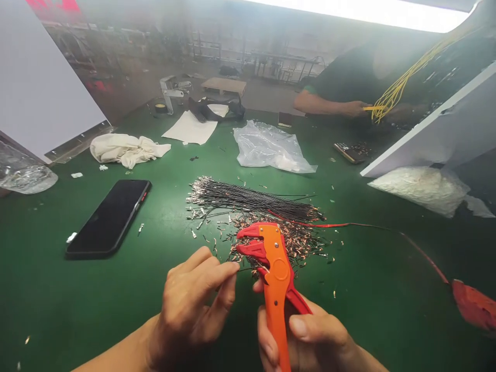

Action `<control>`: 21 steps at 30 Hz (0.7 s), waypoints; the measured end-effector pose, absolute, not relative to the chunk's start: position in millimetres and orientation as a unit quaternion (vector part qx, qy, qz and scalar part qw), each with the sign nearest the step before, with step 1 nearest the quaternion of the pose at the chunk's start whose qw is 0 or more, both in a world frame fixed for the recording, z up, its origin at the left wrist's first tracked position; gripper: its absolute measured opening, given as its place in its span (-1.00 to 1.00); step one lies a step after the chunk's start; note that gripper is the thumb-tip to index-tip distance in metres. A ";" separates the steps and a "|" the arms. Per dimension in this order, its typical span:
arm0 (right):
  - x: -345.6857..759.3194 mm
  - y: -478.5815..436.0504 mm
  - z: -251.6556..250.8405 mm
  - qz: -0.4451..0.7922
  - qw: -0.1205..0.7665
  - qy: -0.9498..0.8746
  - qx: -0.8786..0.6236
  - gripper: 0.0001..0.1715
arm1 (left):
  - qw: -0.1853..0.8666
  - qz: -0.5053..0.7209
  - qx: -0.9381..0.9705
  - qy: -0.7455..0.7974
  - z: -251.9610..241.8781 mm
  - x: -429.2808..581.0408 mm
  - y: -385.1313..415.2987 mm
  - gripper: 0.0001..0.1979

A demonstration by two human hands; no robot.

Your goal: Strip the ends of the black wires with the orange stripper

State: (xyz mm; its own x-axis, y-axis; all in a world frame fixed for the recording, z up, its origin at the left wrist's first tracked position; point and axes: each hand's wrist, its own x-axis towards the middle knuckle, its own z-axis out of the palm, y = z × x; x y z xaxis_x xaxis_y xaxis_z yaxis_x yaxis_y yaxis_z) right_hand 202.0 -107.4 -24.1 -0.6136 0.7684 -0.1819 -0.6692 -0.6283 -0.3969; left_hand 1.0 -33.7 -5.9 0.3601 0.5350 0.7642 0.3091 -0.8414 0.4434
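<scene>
My right hand (310, 330) is wrapped round the handles of an orange and red wire stripper (277, 268), whose red jaws point left and stand apart. My left hand (197, 299) pinches a thin black wire (245, 269) between thumb and forefinger. The wire's far end reaches the side of the stripper, near the notch below its jaws. Just beyond the tool lies a heap of short wire offcuts (306, 240) with copper showing. Behind that heap is a bundle of black wires (248, 199), with metal terminals at the left end.
A black phone (108, 219) lies left on the green table (116, 305). Farther back are a white cloth (127, 149), a plastic bag (271, 147) and a paper sheet (189, 127). A red cord (372, 226) runs right. Across the table, a person's hand (354, 108) holds yellow wires (399, 88).
</scene>
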 end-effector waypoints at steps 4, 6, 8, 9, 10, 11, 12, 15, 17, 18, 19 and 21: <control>199.8 -110.0 -23.0 0.889 0.388 -0.167 -0.178 -0.43 | 0.132 0.498 0.816 0.264 -5.8 3.4 -35.5 -0.71; 197.4 -111.0 -22.6 0.885 0.396 -0.167 -0.180 -0.41 | 0.140 0.489 0.821 0.260 -5.4 4.1 -37.3 -0.71; 195.3 -111.1 -23.1 0.885 0.405 -0.156 -0.171 -0.39 | 0.151 0.481 0.825 0.255 -5.4 4.5 -39.5 -0.71; 194.8 -111.0 -23.7 0.888 0.402 -0.151 -0.167 -0.39 | 0.157 0.478 0.825 0.255 -5.5 4.7 -40.5 -0.72; 194.5 -110.9 -24.5 0.892 0.395 -0.146 -0.164 -0.40 | 0.163 0.477 0.824 0.257 -5.7 5.0 -41.3 -0.73; 194.6 -110.8 -25.3 0.895 0.389 -0.143 -0.163 -0.42 | 0.167 0.477 0.823 0.261 -5.8 5.3 -41.8 -0.73; 194.8 -110.8 -26.2 0.898 0.383 -0.142 -0.163 -0.44 | 0.167 0.477 0.821 0.266 -5.9 5.7 -42.0 -0.74; 195.5 -111.3 -27.9 0.900 0.379 -0.141 -0.164 -0.49 | 0.158 0.477 0.821 0.272 -5.7 6.7 -41.8 -0.74; 195.5 -111.6 -27.8 0.901 0.378 -0.140 -0.161 -0.50 | 0.159 0.470 0.825 0.271 -5.7 7.1 -42.0 -0.75; 195.4 -111.7 -27.5 0.902 0.375 -0.140 -0.159 -0.50 | 0.164 0.466 0.826 0.271 -5.7 7.2 -42.3 -0.75; 195.4 -111.8 -27.2 0.904 0.371 -0.142 -0.161 -0.51 | 0.171 0.461 0.827 0.271 -5.7 7.4 -42.7 -0.75; 195.4 -112.1 -27.0 0.904 0.363 -0.146 -0.171 -0.50 | 0.181 0.457 0.829 0.268 -5.5 7.7 -43.5 -0.75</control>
